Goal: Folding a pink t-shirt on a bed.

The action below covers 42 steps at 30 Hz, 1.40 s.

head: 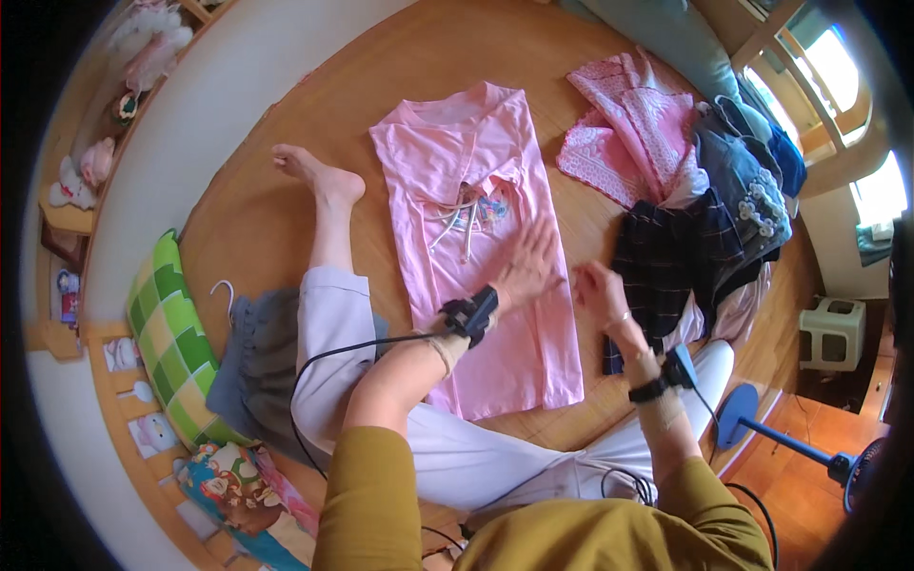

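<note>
A pink T-shirt [493,342] lies flat before me, its sides and sleeves folded inward into a long rectangle. White cords and part of a colourful print show on its upper middle. My left hand [525,264] rests palm down on the shirt, right of its centre, with fingers stretched out and nothing gripped. My right hand [601,291] is just beyond the shirt's right edge, its fingers bent; whether they touch the fabric or pinch anything is unclear. Both wrists wear black devices with cables.
Right of the shirt lie a pink patterned cloth [643,128], dark checked clothing [657,264] and denim [742,164]. A grey garment [264,364] with a white hanger [225,287] and a green checked pillow [168,328] are at left. A stool [832,334] and blue-based fan [800,450] stand at right.
</note>
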Available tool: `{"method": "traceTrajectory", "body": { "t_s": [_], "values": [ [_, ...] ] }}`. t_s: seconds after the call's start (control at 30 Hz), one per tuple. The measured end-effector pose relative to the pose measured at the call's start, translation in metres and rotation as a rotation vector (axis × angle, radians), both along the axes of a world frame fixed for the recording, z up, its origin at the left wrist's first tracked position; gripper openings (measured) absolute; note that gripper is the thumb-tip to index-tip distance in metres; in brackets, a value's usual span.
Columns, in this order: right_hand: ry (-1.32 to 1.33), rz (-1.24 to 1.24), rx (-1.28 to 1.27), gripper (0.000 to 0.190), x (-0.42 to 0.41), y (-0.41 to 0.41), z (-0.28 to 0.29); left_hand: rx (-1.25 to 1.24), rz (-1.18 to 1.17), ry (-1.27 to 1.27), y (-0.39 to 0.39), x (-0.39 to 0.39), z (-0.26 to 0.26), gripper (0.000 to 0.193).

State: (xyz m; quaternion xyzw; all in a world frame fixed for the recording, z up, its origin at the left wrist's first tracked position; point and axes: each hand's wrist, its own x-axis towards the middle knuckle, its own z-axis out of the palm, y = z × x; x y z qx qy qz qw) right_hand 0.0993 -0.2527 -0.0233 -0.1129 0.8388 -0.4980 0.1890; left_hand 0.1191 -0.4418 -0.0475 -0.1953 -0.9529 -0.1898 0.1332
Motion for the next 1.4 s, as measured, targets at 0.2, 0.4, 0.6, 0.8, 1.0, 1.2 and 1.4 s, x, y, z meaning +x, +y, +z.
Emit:
{"method": "traceTrajectory", "body": {
  "t_s": [0.2, 0.4, 0.6, 0.8, 1.0, 1.2, 1.4],
  "values": [
    [0.016, 0.08, -0.126, 0.017, -0.078, -0.06, -0.03, 0.217, 0.119, -0.049, -0.004, 0.026, 0.053, 0.064],
    [0.32, 0.167, 0.112, 0.02, -0.081, -0.085, -0.041, 0.024, 0.751, -0.004, -0.151, -0.043, 0.066, 0.047],
    [0.868, 0.146, 0.365, 0.019, -0.078, -0.134, 0.009, 0.006, 0.675, -0.265, -0.104, -0.058, 0.031, 0.032],
    [1.237, 0.352, 0.268, 0.021, -0.105, -0.188, -0.007, 0.269, 0.637, 0.007, -0.145, -0.079, 0.002, 0.03],
    [0.266, -0.019, -0.284, 0.009, -0.138, -0.166, -0.03, 0.258, 0.629, -0.03, -0.157, -0.072, -0.022, 0.035],
    [0.256, -0.068, -0.622, 0.018, -0.156, -0.14, -0.025, 0.268, 0.548, -0.042, -0.14, -0.082, -0.024, 0.039],
    [0.912, 0.434, 0.15, 0.055, -0.103, -0.177, 0.01, 0.378, 0.606, -0.11, -0.148, -0.07, -0.014, 0.034]
  ]
}}
